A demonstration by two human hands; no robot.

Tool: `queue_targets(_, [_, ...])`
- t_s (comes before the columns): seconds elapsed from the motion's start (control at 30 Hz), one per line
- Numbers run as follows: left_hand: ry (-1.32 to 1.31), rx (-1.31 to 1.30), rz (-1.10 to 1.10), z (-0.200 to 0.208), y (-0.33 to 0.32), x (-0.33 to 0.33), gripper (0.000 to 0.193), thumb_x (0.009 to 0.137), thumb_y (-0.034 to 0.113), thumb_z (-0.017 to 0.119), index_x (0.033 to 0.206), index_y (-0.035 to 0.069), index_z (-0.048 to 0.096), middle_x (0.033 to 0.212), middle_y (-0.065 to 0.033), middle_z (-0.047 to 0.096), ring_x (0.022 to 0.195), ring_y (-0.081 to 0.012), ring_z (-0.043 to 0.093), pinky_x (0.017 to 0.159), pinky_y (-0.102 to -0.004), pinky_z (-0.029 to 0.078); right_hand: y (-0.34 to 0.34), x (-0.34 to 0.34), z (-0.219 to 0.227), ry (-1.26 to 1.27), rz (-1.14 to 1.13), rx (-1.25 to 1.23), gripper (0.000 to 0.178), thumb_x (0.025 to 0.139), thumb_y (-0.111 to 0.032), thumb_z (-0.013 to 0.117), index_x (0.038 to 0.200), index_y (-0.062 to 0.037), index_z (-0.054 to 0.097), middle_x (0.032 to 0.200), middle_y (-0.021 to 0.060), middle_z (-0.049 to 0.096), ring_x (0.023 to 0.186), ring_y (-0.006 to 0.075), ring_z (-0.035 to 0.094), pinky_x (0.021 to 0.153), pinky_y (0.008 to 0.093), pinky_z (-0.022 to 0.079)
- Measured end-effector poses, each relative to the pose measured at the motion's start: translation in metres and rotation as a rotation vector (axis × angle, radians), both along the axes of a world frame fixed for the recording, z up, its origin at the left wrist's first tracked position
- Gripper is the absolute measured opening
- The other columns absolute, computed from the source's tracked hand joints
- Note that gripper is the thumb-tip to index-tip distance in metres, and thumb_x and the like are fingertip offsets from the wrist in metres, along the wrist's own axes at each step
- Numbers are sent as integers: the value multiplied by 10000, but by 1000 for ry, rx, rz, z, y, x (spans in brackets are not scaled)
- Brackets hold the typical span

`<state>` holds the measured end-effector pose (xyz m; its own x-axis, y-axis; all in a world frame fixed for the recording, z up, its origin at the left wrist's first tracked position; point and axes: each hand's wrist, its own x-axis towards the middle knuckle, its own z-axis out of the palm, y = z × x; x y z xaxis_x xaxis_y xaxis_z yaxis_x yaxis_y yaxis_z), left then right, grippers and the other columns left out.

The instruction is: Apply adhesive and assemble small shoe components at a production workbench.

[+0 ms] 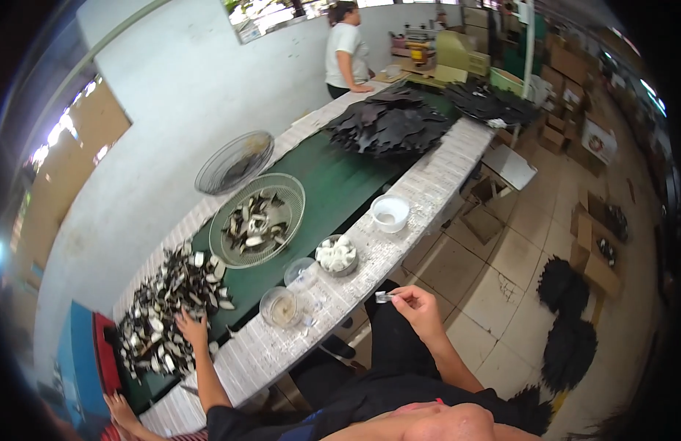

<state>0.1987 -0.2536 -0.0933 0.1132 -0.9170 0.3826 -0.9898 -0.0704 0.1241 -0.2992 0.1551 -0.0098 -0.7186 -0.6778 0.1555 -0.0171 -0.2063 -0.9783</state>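
My left hand point(193, 328) lies on the right side of a heap of black-and-cream curved pieces point(160, 316), its fingers apart and touching the pieces. No piece is visibly gripped in it. In front of my body, off the table's near edge, my right hand point(420, 310) pinches a small, pale, shiny piece point(383, 297) between thumb and fingers; its exact kind is too small to make out. Beyond the heap, a round mesh basket point(300, 213) holds more of the black-and-cream pieces.
Along the near ledge point(322, 312) stand a clear tub point(280, 307), a bowl of white balls point(336, 255) and a white tub point(390, 213). Dark sheets point(388, 121) lie piled on the green belt point(340, 180). Another person's hand point(120, 411) rests at lower left; a person point(346, 55) stands beyond.
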Motion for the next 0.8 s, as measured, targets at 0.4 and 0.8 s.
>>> queue_targets(0.4, [-84, -137, -203, 15, -4, 7, 236, 852, 178, 644, 1034, 28, 627, 866, -129, 663, 841, -337, 608, 874, -466, 388, -38, 18, -7, -189, 269, -39, 96, 883, -93, 664, 891, 0, 640, 797, -16, 619, 702, 30, 532, 646, 195, 440])
queue_targets(0.8, [2004, 259, -533, 15, 74, -38, 349, 1021, 246, 427, 1346, 169, 327, 1270, -171, 550, 1172, -364, 559, 919, -432, 522, -22, 16, -17, -312, 236, 47, 92, 887, -90, 658, 893, -6, 621, 803, -12, 614, 722, 45, 539, 673, 207, 442])
